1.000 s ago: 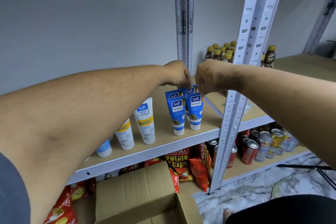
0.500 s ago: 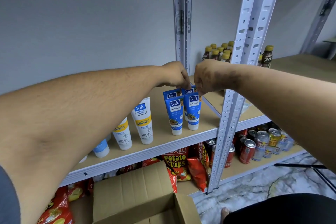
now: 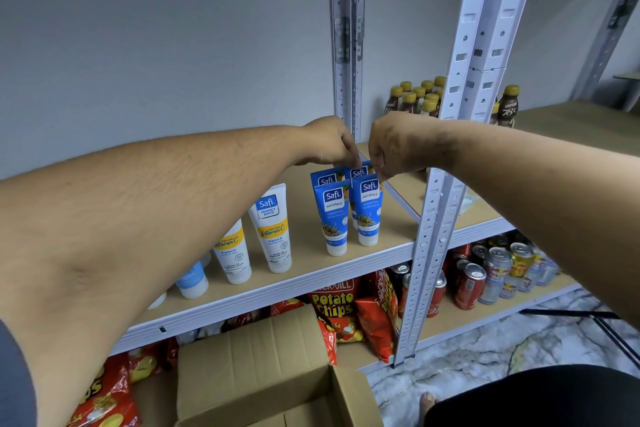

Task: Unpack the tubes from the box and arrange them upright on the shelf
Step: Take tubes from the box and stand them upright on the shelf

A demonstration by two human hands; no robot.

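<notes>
Blue Safi plastic tubes [image 3: 333, 215] upright on tan wooden shelf [image 3: 304, 253].
Left hand [image 3: 327, 144] and right hand [image 3: 391, 146] pinching rear tube tops, fingertips curled.

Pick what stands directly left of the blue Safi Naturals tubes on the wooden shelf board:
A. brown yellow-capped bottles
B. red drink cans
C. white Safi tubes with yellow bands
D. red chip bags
C: the white Safi tubes with yellow bands stand cap-down beside the blue Safi Naturals tubes on the same wooden shelf board.

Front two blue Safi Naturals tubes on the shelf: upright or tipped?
Upright. Both blue Safi Naturals tubes stand cap-down on the shelf, crimped ends up, labels reading level.
</notes>
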